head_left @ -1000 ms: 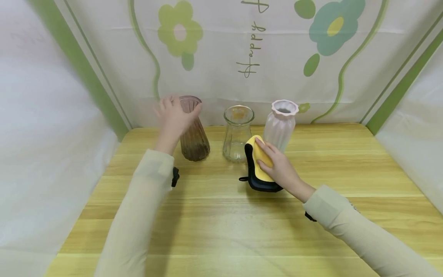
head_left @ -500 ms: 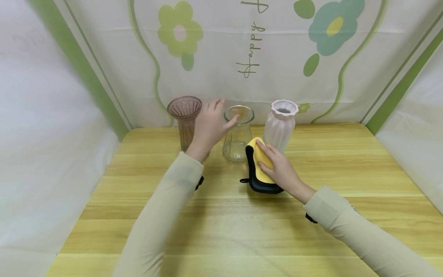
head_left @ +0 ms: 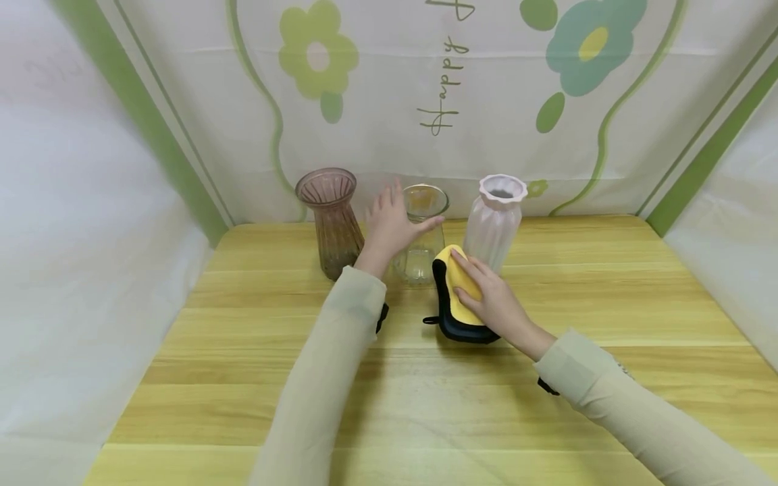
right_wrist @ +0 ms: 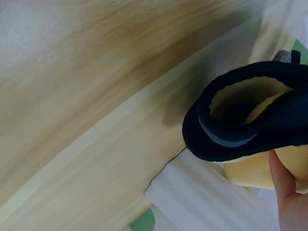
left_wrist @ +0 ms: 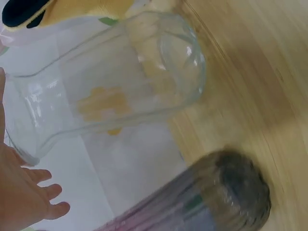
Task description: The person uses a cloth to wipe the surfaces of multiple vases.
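My left hand (head_left: 392, 223) is at the neck of a clear glass vase (head_left: 421, 260), thumb spread from the fingers. In the left wrist view the hand (left_wrist: 21, 192) lies beside the rim of the clear vase (left_wrist: 120, 82); contact is hard to tell. My right hand (head_left: 498, 300) grips a folded yellow cloth (head_left: 460, 290) with a black border and a small loop. In the right wrist view, a finger (right_wrist: 284, 180) presses the yellow side of the cloth (right_wrist: 221, 144), whose dark side curls into a hollow fold.
A ribbed purple-brown glass vase (head_left: 335, 236) stands left of the clear one. The pinkish-white vase (head_left: 494, 226) with a scalloped rim is behind the cloth, to the right. All stand near the wooden table's (head_left: 213, 378) back edge, before a flower-printed white curtain (head_left: 377, 88).
My left hand has left the purple-brown vase's rim and moved right to the clear vase. The right hand and cloth have stayed almost in place.
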The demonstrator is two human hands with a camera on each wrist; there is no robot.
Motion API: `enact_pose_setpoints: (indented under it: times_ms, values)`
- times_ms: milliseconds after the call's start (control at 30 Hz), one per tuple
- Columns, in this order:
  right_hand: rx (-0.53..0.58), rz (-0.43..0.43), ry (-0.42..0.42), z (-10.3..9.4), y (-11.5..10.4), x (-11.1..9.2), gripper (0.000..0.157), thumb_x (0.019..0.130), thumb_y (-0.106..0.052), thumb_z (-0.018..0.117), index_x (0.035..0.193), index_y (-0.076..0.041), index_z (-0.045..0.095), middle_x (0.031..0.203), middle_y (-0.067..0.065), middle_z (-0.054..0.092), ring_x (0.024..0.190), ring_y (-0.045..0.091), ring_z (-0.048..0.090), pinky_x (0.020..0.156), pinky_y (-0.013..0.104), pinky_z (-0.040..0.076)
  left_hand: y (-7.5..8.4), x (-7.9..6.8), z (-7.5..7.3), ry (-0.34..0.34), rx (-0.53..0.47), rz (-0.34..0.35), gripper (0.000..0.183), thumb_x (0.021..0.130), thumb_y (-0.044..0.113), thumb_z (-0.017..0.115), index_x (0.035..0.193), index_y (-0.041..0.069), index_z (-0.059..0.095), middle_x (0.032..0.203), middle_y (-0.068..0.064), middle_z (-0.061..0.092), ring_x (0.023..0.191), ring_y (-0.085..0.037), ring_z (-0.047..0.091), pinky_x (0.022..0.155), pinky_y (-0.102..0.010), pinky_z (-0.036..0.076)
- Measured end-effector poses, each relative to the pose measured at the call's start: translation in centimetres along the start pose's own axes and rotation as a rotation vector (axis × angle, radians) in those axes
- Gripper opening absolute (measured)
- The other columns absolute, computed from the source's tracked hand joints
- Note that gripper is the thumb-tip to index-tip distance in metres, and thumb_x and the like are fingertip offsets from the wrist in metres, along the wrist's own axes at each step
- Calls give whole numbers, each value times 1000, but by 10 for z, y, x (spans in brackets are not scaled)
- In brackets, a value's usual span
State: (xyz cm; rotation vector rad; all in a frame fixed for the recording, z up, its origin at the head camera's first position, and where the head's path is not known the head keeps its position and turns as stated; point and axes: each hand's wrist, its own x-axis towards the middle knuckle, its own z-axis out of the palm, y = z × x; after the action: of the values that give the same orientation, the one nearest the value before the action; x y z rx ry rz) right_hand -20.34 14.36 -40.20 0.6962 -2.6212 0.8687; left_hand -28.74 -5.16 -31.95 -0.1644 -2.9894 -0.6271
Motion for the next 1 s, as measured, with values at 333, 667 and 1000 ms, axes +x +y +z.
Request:
enact_pose_setpoints:
  times_ms: [333,667,1000]
  values:
    - [9,6,21,4,-1,3,67,87,-11,68,147,-15,38,134,25,51,108,43,60,86,53,53,5,2,2,-6,-34,-21,109,81,75,50,154,5,10,161,-13,15,149,-31,13,118,-61,7]
    - [25,4,49,4,-3,3,67,88,-12,68,147,-16,38,135,24,51,106,42,61,85,52,53,-6,2,-3,-30,-1,25,104,79,76,50,154,10,19,160,-7,20,149,-26,17,116,-64,2]
    - [40,2,67,2,-4,7,68,89,-11,66,149,-15,35,134,23,52,108,40,60,87,51,53,-22,-2,-9,-57,29,106,104,81,75,48,154,10,15,160,-8,22,149,-26,19,116,-64,3]
